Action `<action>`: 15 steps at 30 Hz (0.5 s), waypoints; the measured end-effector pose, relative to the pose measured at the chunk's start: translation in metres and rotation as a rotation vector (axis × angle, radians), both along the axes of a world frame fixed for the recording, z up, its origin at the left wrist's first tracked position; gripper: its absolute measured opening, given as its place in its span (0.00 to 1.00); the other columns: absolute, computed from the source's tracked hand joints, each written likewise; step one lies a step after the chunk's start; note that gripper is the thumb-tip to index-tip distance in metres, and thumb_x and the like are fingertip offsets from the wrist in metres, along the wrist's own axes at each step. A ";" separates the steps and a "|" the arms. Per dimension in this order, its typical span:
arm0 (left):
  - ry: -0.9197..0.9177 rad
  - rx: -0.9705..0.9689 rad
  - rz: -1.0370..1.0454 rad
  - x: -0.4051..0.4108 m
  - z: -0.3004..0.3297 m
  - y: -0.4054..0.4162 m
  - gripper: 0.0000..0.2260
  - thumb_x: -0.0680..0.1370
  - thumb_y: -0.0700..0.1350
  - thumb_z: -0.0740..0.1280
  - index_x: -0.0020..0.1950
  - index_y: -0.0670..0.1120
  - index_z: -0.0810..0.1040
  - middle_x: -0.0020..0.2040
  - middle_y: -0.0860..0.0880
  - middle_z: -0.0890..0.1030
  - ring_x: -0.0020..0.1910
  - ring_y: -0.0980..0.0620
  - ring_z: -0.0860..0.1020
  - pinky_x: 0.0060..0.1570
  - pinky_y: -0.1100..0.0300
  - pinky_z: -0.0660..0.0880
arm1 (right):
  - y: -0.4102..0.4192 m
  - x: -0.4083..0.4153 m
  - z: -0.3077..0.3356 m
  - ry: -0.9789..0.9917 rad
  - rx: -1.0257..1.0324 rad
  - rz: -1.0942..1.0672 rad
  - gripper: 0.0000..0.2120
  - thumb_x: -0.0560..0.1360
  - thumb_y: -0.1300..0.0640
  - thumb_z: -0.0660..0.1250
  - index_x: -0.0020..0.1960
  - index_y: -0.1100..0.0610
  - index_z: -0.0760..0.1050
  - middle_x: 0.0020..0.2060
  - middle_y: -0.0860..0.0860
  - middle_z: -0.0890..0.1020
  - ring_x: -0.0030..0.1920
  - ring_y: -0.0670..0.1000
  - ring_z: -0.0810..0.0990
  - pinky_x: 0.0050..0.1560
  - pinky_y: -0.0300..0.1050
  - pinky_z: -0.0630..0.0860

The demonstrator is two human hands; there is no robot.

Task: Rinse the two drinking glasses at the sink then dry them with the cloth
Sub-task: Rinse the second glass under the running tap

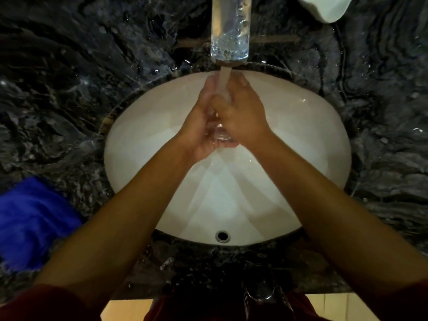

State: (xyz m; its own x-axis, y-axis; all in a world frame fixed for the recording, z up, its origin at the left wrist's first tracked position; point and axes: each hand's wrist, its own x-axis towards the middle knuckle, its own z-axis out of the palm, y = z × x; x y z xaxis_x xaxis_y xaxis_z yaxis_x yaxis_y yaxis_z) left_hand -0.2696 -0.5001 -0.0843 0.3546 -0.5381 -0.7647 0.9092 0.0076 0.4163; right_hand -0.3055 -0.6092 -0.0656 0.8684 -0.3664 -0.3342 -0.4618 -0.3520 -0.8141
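Observation:
A clear drinking glass point(221, 133) is held over the white sink basin point(301, 144), mostly hidden between my hands. My left hand point(200, 128) cups it from the left and below. My right hand point(244, 112) wraps over it from the right. Water point(224, 85) runs from the transparent spout point(230, 28) onto my right hand's fingers and the glass. What looks like a second clear glass point(260, 294) stands on the near counter edge, dim and hard to make out. The blue cloth point(32, 218) lies crumpled on the counter at the left.
Dark, wet marble countertop point(69, 77) surrounds the oval basin. An overflow hole point(222, 236) sits in the basin's near wall. A white object point(324, 6) shows at the top right corner. Red clothing shows along the bottom edge.

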 end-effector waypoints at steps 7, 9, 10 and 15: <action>0.070 -0.028 -0.035 0.006 0.002 0.008 0.34 0.81 0.71 0.54 0.58 0.43 0.81 0.48 0.41 0.82 0.40 0.43 0.82 0.39 0.52 0.80 | -0.019 0.026 -0.010 0.179 0.505 -0.078 0.09 0.78 0.53 0.70 0.42 0.56 0.82 0.34 0.44 0.84 0.36 0.43 0.82 0.43 0.38 0.77; 0.112 0.002 0.034 0.006 -0.001 0.006 0.34 0.81 0.70 0.54 0.61 0.42 0.80 0.51 0.41 0.82 0.42 0.43 0.83 0.42 0.51 0.82 | -0.012 0.023 -0.016 0.188 0.513 -0.162 0.10 0.79 0.55 0.71 0.40 0.56 0.81 0.31 0.45 0.84 0.34 0.43 0.82 0.37 0.36 0.77; 0.144 -0.001 0.063 0.007 -0.001 0.003 0.33 0.81 0.69 0.56 0.63 0.41 0.78 0.52 0.41 0.82 0.44 0.43 0.83 0.44 0.50 0.82 | -0.011 0.022 -0.020 0.174 0.528 -0.216 0.10 0.79 0.58 0.71 0.39 0.57 0.81 0.30 0.46 0.84 0.32 0.43 0.82 0.34 0.35 0.76; 0.166 0.073 0.139 0.001 0.003 -0.011 0.27 0.84 0.64 0.55 0.68 0.44 0.78 0.61 0.40 0.84 0.56 0.41 0.85 0.57 0.41 0.81 | -0.014 0.017 -0.023 0.150 0.735 -0.449 0.08 0.74 0.62 0.74 0.49 0.68 0.84 0.43 0.62 0.87 0.45 0.61 0.87 0.50 0.53 0.84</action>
